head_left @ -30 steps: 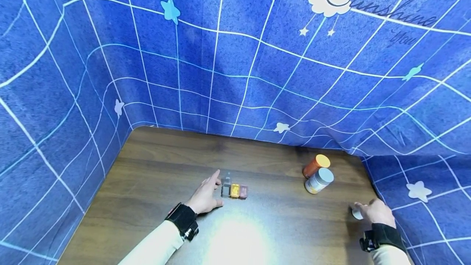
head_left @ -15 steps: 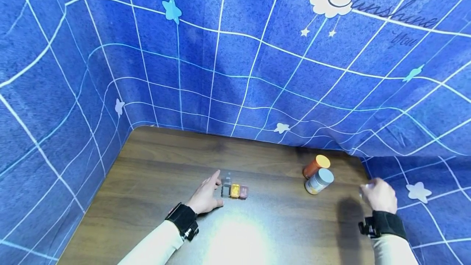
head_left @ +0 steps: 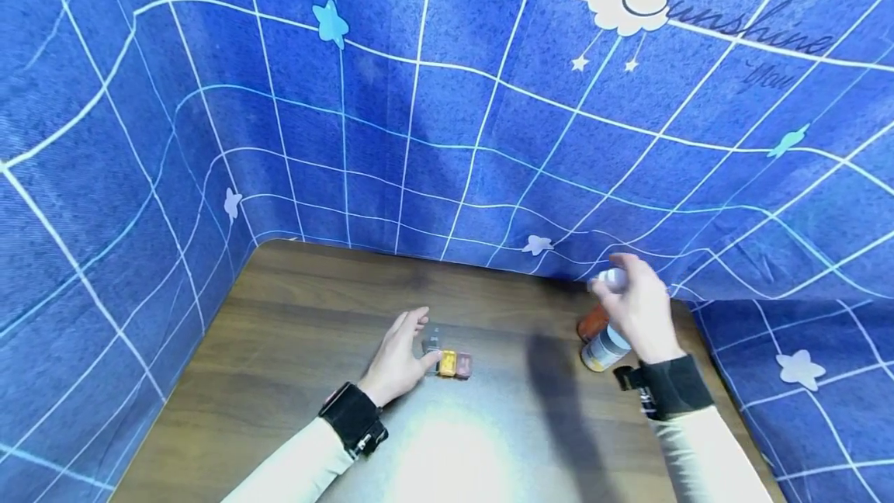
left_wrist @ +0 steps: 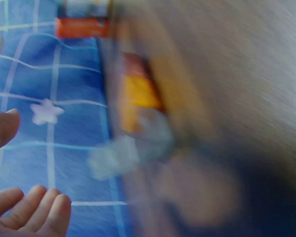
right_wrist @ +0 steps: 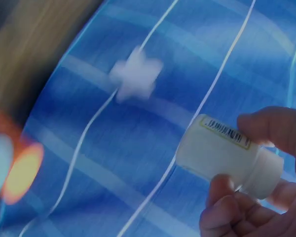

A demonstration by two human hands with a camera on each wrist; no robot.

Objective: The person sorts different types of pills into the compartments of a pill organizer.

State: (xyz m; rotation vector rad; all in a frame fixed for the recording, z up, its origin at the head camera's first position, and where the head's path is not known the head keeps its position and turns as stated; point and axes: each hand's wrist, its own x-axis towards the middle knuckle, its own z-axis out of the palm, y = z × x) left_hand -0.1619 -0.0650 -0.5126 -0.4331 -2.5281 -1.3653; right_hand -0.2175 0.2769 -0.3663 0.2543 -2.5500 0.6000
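My right hand (head_left: 646,313) is raised over the back right of the table, its thumb and fingers pinching a small white bottle (right_wrist: 212,150) near the cap. A barcode label shows on the bottle's side. Below that hand stand an orange bottle (head_left: 592,324) and a white jar with a pale blue lid (head_left: 599,353), both partly covered by it. My left hand (head_left: 400,359) reaches beside a row of small translucent boxes, its fingers extended and holding nothing. The row has a clear box (head_left: 431,341), a yellow box (head_left: 448,363) and a purple box (head_left: 464,365); the clear one's lid appears raised.
The wooden table (head_left: 314,293) meets a blue curtain (head_left: 363,138) with a grid and stars along its back and sides. A bright glare lies on the table's front middle. The left wrist view is blurred.
My right hand has lifted the white bottle from the table's right edge and carried it up and left, over the jar and orange bottle. My left hand has shifted slightly rightward and up.
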